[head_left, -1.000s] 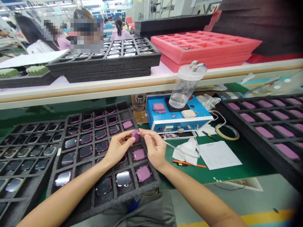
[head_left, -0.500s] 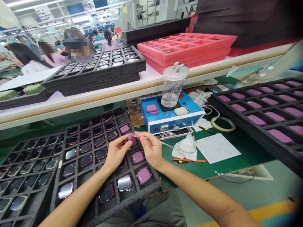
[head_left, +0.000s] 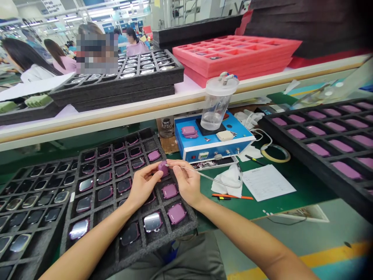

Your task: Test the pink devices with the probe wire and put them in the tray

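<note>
Over the right part of a dark foam tray (head_left: 96,212), my left hand (head_left: 145,184) grips a small purple watch case (head_left: 163,168) between thumb and fingers. My right hand (head_left: 186,182) pinches the end of a thin clear tube (head_left: 208,179) against the case. The tube runs right towards a crumpled white cloth (head_left: 231,181). Below the hands, a purple case (head_left: 176,213) and a silver-faced one (head_left: 153,222) lie in compartments. Whether the tube tip touches an opening in the case is too small to tell.
Behind the hands stands a blue machine (head_left: 214,146) with a clear cup (head_left: 215,105) on top. A paper sheet (head_left: 268,182) and tape roll (head_left: 275,153) lie right. Another tray (head_left: 303,149) holds purple cases. Red foam trays (head_left: 233,58) sit on the shelf; people are beyond.
The camera view has shifted slightly. Both hands keep their hold on the case and tube, with little visible movement. People in the background have moved their heads.
</note>
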Demonstrator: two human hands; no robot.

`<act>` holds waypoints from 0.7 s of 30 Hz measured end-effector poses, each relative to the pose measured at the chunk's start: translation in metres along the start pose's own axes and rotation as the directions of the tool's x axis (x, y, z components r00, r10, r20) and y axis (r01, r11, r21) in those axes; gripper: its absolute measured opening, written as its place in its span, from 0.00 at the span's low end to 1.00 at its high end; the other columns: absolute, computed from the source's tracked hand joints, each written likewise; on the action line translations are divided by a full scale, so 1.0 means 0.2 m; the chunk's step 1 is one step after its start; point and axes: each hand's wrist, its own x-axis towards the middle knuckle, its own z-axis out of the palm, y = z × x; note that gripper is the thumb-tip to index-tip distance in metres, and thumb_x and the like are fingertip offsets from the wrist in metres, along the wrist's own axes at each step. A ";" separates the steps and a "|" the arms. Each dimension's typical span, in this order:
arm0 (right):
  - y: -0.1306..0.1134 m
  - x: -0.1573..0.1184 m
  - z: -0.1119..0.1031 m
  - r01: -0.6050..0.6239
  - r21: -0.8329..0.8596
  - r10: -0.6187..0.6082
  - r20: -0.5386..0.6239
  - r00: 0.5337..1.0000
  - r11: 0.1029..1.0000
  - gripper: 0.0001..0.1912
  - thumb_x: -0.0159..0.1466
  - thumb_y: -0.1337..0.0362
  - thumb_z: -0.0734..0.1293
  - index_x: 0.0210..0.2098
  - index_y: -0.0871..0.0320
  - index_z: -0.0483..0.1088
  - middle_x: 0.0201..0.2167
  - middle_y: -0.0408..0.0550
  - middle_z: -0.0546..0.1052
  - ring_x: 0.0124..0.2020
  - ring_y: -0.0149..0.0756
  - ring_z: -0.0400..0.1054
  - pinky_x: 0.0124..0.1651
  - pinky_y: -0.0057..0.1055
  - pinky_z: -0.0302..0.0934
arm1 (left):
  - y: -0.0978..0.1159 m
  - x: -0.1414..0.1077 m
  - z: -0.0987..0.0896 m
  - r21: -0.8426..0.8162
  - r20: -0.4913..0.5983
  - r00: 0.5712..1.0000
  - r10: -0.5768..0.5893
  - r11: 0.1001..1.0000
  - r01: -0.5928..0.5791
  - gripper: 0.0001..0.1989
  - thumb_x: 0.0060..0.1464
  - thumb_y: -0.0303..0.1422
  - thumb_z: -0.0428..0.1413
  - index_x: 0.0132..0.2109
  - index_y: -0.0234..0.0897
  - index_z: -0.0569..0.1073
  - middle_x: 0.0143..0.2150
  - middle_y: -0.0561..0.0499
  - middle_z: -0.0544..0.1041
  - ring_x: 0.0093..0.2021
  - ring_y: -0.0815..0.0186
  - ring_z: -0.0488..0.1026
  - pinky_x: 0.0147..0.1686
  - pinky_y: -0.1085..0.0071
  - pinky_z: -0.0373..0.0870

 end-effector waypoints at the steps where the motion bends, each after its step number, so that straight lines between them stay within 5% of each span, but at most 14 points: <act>1: 0.00 0.00 0.00 0.001 -0.003 -0.001 -0.002 1.000 1.000 0.09 0.72 0.61 0.65 0.44 0.53 0.78 0.45 0.50 0.82 0.49 0.38 0.78 0.53 0.35 0.74 | 0.00 0.00 0.00 -0.002 0.003 1.000 -0.001 1.000 0.001 0.26 0.48 0.44 0.70 0.52 0.35 0.83 0.49 0.43 0.84 0.41 0.61 0.79 0.35 0.70 0.78; 15: 0.00 0.00 0.00 0.005 -0.031 -0.005 0.004 1.000 1.000 0.10 0.72 0.59 0.65 0.43 0.54 0.78 0.45 0.51 0.82 0.48 0.39 0.79 0.54 0.38 0.75 | 0.00 0.00 0.01 0.048 0.008 1.000 0.024 0.999 -0.025 0.25 0.51 0.45 0.67 0.52 0.35 0.82 0.50 0.43 0.84 0.42 0.57 0.80 0.37 0.66 0.80; 21: -0.01 -0.04 -0.02 -0.002 -0.056 0.000 -0.027 1.000 0.998 0.09 0.72 0.62 0.65 0.45 0.54 0.78 0.46 0.51 0.82 0.49 0.39 0.78 0.55 0.39 0.73 | 0.05 0.01 -0.03 0.309 0.071 0.991 0.115 0.942 -0.131 0.20 0.60 0.37 0.58 0.56 0.34 0.80 0.47 0.43 0.84 0.43 0.57 0.80 0.46 0.62 0.77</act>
